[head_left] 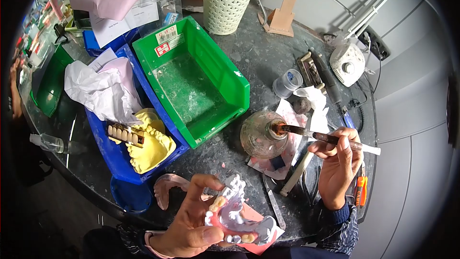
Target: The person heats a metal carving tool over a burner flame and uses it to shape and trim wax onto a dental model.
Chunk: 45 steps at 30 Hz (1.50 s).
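Observation:
My left hand (pixel 191 223) is closed around a grey-white dental cast (pixel 239 208) with pink wax and several artificial teeth set on it, low in the middle of the view. With its fingers pinched, my right hand (pixel 339 170) grips a dark wax knife (pixel 328 138) with a pale end. The knife's far tip is at the mouth of a round glass spirit burner (pixel 261 136); whether a flame burns there I cannot make out. Under the left hand lies a pink wax sheet (pixel 261 247). A pinkish curved piece (pixel 167 187) rests beside that hand.
A green bin (pixel 239 91) stands at centre, next to a blue bin (pixel 108 151) holding a yellow cast (pixel 153 151) and crumpled paper. A metal blade (pixel 274 204), a pale-handled tool (pixel 297 175) and an orange-handled tool (pixel 362 192) lie nearby. Behind stands a pen basket (pixel 225 12).

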Each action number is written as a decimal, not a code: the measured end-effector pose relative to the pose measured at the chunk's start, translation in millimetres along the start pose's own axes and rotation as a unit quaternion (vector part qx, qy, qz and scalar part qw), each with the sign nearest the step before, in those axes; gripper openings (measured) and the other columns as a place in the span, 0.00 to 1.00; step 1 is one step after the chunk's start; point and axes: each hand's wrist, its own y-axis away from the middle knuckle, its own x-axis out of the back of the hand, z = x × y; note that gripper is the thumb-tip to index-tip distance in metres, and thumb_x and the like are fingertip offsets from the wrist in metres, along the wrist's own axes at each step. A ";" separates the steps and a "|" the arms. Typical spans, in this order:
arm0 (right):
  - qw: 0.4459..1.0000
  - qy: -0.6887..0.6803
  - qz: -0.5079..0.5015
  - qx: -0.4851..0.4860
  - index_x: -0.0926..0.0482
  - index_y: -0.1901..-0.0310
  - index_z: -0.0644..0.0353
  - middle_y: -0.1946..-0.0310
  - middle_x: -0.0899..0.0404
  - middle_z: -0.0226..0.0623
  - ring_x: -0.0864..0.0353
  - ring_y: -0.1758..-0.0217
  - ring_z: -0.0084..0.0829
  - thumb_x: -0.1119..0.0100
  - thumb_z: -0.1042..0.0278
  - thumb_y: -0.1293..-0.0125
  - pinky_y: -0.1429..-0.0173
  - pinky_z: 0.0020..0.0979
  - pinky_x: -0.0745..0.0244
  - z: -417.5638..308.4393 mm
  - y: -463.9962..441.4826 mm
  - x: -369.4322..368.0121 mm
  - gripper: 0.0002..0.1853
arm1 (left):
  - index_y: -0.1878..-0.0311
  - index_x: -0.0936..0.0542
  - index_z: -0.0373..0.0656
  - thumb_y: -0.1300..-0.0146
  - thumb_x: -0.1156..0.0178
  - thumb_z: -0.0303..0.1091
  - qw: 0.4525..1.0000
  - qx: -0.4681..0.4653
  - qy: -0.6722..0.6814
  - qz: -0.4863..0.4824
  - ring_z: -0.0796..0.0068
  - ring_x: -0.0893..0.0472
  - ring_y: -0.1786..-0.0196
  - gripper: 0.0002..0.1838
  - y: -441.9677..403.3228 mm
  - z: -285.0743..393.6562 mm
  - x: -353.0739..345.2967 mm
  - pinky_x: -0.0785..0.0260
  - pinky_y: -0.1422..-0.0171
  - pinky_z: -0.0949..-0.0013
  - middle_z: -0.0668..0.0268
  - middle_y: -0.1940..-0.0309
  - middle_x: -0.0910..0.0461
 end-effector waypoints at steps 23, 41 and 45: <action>0.986 0.111 -0.096 0.081 0.35 0.71 0.63 0.86 0.31 0.40 0.23 0.86 0.35 0.44 0.57 0.42 0.84 0.28 0.24 -27.1 42.1 -22.5 0.17 | 0.43 0.45 0.49 0.48 0.45 0.34 0.988 0.146 -0.016 0.052 0.74 0.27 0.53 0.30 -3.6 11.5 -28.9 0.26 0.60 0.76 0.69 0.56 0.36; 0.968 0.177 -0.131 0.124 0.36 0.69 0.62 0.87 0.25 0.44 0.23 0.86 0.30 0.47 0.56 0.40 0.82 0.23 0.25 -29.5 36.1 -25.0 0.16 | 0.43 0.46 0.48 0.50 0.44 0.34 0.988 0.152 0.003 0.038 0.68 0.27 0.53 0.31 -6.4 8.0 -24.3 0.25 0.62 0.73 0.63 0.51 0.38; 0.965 0.189 -0.120 0.135 0.37 0.69 0.63 0.88 0.27 0.43 0.23 0.86 0.32 0.48 0.58 0.40 0.83 0.25 0.25 -29.6 35.0 -20.0 0.15 | 0.41 0.47 0.48 0.49 0.45 0.36 0.985 0.165 -0.025 0.049 0.75 0.26 0.56 0.32 -5.8 9.3 -28.9 0.28 0.67 0.80 0.65 0.54 0.35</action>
